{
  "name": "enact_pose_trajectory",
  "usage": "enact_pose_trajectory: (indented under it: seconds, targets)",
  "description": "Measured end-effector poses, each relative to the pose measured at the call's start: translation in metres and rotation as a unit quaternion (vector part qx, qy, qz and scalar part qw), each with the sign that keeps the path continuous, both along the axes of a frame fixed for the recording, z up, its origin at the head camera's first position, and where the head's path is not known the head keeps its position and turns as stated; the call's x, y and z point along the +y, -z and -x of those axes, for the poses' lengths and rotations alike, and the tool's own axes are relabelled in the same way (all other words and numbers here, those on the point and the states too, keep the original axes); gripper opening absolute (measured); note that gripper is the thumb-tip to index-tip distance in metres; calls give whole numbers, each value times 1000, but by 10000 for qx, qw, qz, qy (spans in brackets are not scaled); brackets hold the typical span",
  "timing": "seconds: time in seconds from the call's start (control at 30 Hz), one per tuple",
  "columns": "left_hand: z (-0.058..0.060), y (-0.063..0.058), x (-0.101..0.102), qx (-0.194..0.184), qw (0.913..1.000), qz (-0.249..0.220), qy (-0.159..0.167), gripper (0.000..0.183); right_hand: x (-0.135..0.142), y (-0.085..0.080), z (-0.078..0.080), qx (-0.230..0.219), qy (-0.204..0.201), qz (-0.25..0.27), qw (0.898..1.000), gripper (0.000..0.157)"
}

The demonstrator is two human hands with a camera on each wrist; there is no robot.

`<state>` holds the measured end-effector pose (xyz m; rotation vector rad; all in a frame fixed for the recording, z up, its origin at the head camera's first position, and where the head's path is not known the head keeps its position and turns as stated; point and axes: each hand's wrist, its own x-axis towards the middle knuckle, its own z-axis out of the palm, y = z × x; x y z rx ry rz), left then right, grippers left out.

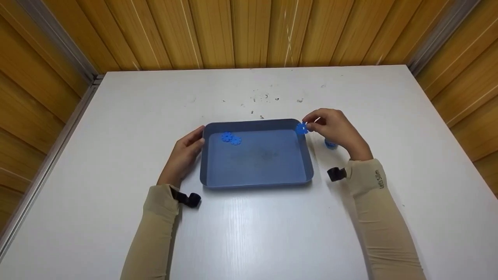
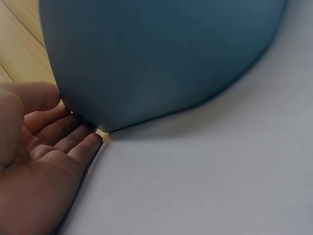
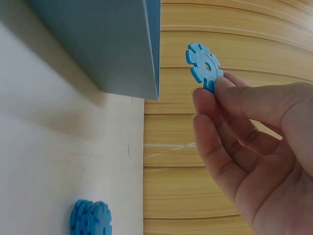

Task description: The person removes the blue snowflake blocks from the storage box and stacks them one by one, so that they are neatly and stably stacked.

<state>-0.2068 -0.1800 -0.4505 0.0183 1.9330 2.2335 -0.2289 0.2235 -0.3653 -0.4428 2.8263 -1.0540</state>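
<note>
A shallow blue-grey tray (image 1: 256, 186) lies on the white table. My left hand (image 1: 186, 152) is at its left side, with fingertips against the outer wall; in the left wrist view the fingers of that hand (image 2: 54, 134) reach along the tray's bottom corner (image 2: 161, 58). Between thumb and fingertips, my right hand (image 1: 330, 126) pinches a blue notched disc (image 1: 302, 128) over the tray's far right corner. The disc (image 3: 203, 66) has a hole in its middle. Inside the tray, two similar discs (image 1: 231, 138) overlap near the far left corner.
A stack of blue notched discs (image 3: 91, 218) stands on the table right of the tray, partly hidden by my right hand in the head view. Yellow wood-look panels (image 1: 249, 35) rise behind the table and at both sides. Dark marks (image 1: 266, 96) dot the table's far part.
</note>
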Motion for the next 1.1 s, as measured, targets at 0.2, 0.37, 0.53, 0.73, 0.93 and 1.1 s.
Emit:
enact_pose_trajectory:
  seconds: [0.2,0.37,0.53,0.73,0.93,1.1]
  targets:
    - [0,0,0,27,10000,39,17,52,9,3,-2,8,169,-71,9998,21]
    - [0,1,-1,47,9999,116,35,52,15,7,-2,-63,200,-85,9997,21]
    - [-1,0,0,36,9998,206,10,51,23,11,-3,-102,180,-94,9997,22]
    - [0,-1,1,5,9996,286,-20,50,34,17,-6,-101,234,-155,9996,21]
    - [0,-1,1,43,9996,279,-11,50,44,21,-7,-220,331,-196,9990,22]
    - [-1,-1,0,48,9996,268,26,50,50,23,-9,-288,390,-243,9985,22]
